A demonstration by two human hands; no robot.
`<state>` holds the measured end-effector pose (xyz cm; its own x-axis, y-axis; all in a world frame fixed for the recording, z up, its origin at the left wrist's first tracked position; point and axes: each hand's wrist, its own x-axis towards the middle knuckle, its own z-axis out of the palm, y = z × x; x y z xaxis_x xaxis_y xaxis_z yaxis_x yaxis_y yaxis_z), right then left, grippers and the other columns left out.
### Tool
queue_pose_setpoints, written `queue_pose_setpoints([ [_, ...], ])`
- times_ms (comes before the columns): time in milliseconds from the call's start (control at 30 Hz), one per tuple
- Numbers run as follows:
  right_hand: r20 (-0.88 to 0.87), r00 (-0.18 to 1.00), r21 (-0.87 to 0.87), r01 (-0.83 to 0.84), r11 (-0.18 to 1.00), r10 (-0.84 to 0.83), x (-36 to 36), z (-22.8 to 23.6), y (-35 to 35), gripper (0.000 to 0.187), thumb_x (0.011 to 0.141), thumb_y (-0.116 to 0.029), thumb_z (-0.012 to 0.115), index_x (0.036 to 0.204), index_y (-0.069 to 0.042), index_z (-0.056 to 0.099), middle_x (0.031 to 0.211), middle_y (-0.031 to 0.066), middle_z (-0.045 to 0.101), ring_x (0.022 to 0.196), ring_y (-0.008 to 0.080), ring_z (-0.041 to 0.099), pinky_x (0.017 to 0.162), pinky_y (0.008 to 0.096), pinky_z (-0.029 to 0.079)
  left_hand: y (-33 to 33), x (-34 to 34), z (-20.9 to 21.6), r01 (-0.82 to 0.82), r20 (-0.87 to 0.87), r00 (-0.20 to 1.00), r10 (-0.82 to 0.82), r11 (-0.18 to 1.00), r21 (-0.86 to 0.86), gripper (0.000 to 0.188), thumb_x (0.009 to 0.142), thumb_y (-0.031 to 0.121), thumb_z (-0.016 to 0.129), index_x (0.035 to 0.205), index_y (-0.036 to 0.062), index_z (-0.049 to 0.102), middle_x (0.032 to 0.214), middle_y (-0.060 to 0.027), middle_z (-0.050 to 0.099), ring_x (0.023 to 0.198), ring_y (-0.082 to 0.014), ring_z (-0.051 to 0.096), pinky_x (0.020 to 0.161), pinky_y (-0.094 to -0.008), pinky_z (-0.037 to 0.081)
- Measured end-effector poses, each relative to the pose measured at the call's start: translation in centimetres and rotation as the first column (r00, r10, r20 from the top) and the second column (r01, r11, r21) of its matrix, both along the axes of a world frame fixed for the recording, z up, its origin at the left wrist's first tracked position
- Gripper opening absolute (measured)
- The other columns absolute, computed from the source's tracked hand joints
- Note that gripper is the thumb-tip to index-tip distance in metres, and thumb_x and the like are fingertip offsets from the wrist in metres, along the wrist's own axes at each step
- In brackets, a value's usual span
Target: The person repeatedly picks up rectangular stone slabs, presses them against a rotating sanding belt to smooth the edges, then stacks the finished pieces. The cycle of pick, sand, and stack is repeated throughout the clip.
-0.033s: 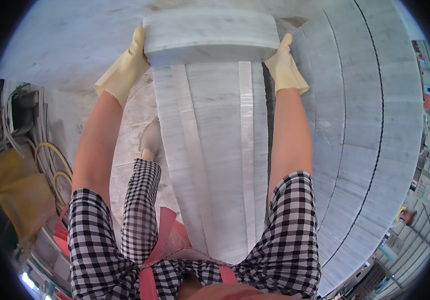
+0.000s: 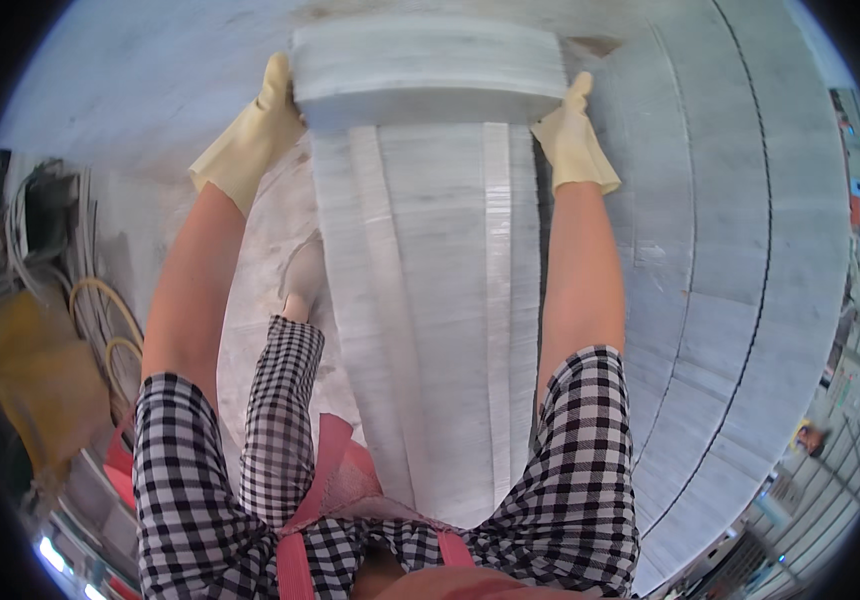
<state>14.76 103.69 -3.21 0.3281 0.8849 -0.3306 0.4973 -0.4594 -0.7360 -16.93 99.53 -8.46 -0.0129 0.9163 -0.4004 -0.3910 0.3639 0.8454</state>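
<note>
A pale grey-white block (image 2: 430, 65) lies crosswise at the far end of a long strip of similar material. My left hand (image 2: 265, 115), in a cream rubber glove, grips its left end with the thumb up. At the right end, my right hand (image 2: 572, 125) in a matching glove holds it the same way. Fingers on both hands are partly hidden behind the block. Beneath it, the long pale piece (image 2: 440, 250) runs toward my body, with two clear shiny tape strips (image 2: 498, 220) along its length. What the block is made of, I cannot tell.
On the right stands a large stack of pale layered sheets (image 2: 720, 250) with dark seams. Hoses (image 2: 105, 310) and a yellowish-brown sheet (image 2: 40, 360) lie at the left. My shoe (image 2: 305, 275) rests on the stained floor (image 2: 260, 230) beside the long piece.
The block sits very slightly farther right and looks blurred by motion. Both hands keep hold of its ends.
</note>
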Motion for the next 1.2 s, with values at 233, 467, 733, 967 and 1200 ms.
queue_pose_setpoints([
  [233, -0.044, 0.999, -0.046, 0.029, 0.999, -0.031, 3.0, -4.1, 1.4, 0.072, 0.098, -0.054, 0.047, 0.146, -0.001, 0.038, 0.137, 0.0062, 0.058, 0.130, 0.0189, 0.049, 0.110, 0.0262, 0.032, -0.7, -0.2, -2.6, 0.168, -0.224, 0.965, -0.139, 0.979, 0.119, 0.091, 0.094, 0.061, 0.044, 0.150, -0.0074, 0.022, 0.150, -0.0219, 0.037, 0.141, -0.0297, 0.032, 0.117, -0.0382, 0.024],
  [467, -0.532, 0.846, 0.106, 0.120, 0.987, -0.045, 2.6, -4.0, 1.8, 0.089, 0.096, -0.068, 0.034, 0.147, 0.005, 0.034, 0.149, 0.0140, 0.042, 0.137, 0.0276, 0.040, 0.115, 0.0356, 0.029, -2.2, 1.0, 0.3, 0.073, -0.212, 0.976, -0.053, 0.993, 0.090, 0.104, 0.087, 0.056, 0.061, 0.154, -0.0046, 0.009, 0.151, -0.0243, 0.035, 0.144, -0.0326, 0.030, 0.116, -0.0408, 0.025],
  [733, -0.379, 0.923, 0.039, 0.081, 0.996, -0.060, 1.3, -2.8, 0.9, 0.086, 0.097, -0.067, 0.031, 0.149, 0.002, 0.032, 0.153, 0.0136, 0.037, 0.141, 0.0280, 0.036, 0.117, 0.0386, 0.025, -2.9, 1.2, 1.9, 0.025, -0.272, 0.962, -0.013, 0.999, 0.040, 0.098, 0.088, 0.056, 0.060, 0.154, -0.0008, 0.014, 0.149, -0.0235, 0.039, 0.141, -0.0335, 0.034, 0.114, -0.0404, 0.029],
  [967, -0.183, 0.981, 0.438, 0.023, 0.899, 0.064, -0.6, 0.6, -8.1, 0.064, 0.103, -0.048, 0.037, 0.144, 0.001, 0.042, 0.149, 0.0144, 0.043, 0.138, 0.0252, 0.040, 0.115, 0.0357, 0.028, -0.5, 1.8, 3.5, -0.025, -0.618, 0.781, -0.093, 0.983, -0.180, 0.088, 0.091, 0.056, 0.053, 0.154, 0.0042, 0.021, 0.146, -0.0261, 0.042, 0.138, -0.0358, 0.039, 0.112, -0.0397, 0.034],
  [1200, -0.175, 0.966, -0.265, 0.140, 0.954, -0.190, 3.0, 7.3, -43.4, 0.042, 0.103, -0.034, 0.046, 0.105, 0.003, 0.065, 0.086, 0.0095, 0.063, 0.083, 0.0175, 0.057, 0.078, 0.0329, 0.044, -22.4, -9.0, -2.5, 0.138, -0.948, 0.083, -0.308, 0.946, -0.295, 0.056, 0.096, 0.047, 0.046, 0.134, 0.0066, 0.050, 0.116, -0.0265, 0.061, 0.113, -0.0402, 0.057, 0.097, -0.0464, 0.045],
])
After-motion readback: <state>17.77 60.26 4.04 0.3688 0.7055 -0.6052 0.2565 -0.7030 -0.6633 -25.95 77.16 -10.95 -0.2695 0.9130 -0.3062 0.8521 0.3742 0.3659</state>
